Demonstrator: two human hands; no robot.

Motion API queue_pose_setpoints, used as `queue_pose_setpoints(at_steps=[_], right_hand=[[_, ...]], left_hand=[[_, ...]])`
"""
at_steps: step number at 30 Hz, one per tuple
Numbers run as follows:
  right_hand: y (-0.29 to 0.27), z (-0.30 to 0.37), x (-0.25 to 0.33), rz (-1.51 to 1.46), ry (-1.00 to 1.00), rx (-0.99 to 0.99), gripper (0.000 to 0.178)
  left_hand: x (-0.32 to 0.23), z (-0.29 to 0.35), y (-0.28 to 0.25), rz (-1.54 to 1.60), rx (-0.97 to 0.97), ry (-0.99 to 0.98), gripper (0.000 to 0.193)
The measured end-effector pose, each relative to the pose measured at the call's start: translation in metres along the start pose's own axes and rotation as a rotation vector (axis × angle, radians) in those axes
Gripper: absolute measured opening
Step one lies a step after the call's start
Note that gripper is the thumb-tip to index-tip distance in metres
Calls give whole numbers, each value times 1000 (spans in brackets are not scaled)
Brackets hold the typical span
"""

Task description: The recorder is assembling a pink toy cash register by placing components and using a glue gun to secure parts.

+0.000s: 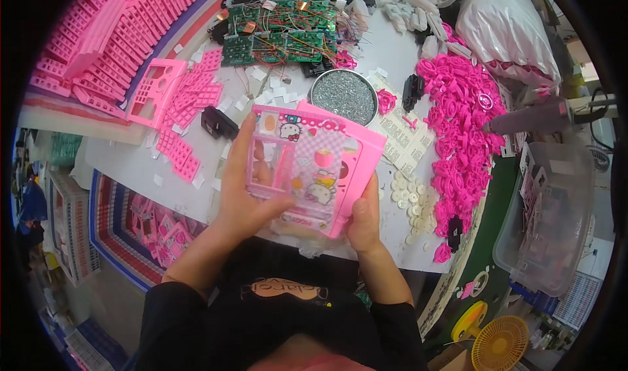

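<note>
Over the near middle of the table, my left hand [239,198] is closed on a clear printed plastic panel [307,152] with cartoon pictures and a cut-out window; its thumb lies across the front. Behind and to the right of that panel is a pink plastic housing [366,150], overlapped by it. My right hand [364,224] grips the housing by its lower right edge, thumb in front and most fingers hidden. Beyond both pieces stands a round tin [343,93] full of small metal screws. A black plastic part [219,122] lies left of my left hand.
Pink button strips [190,90] and a pink frame [156,91] lie left, near stacked pink panels [98,44]. Wired green circuit boards [281,41] are at the back. Right are pink rings [461,122], whitish discs [409,198], a powered tool [533,117] and a clear bin [546,220].
</note>
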State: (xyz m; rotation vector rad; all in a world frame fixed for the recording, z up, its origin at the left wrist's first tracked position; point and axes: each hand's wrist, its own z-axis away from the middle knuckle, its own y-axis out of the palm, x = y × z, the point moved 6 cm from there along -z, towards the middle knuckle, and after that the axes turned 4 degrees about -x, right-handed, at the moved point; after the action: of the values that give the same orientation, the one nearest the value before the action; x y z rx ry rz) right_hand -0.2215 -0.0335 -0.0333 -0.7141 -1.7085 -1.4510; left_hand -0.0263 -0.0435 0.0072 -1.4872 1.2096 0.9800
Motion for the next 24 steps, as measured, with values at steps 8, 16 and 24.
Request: queue_pose_setpoints(at_steps=[8,16,24], right_hand=[[14,3,12,312,-67,-75,74],[24,-4,20,438,-39,9,69],[21,-7,22,445,38,160,78]], left_hand=[[11,12,13,-250,163,-78,119],[22,20,11,-179,128,-119,119],[3,25,11,-372,160,-92,117]])
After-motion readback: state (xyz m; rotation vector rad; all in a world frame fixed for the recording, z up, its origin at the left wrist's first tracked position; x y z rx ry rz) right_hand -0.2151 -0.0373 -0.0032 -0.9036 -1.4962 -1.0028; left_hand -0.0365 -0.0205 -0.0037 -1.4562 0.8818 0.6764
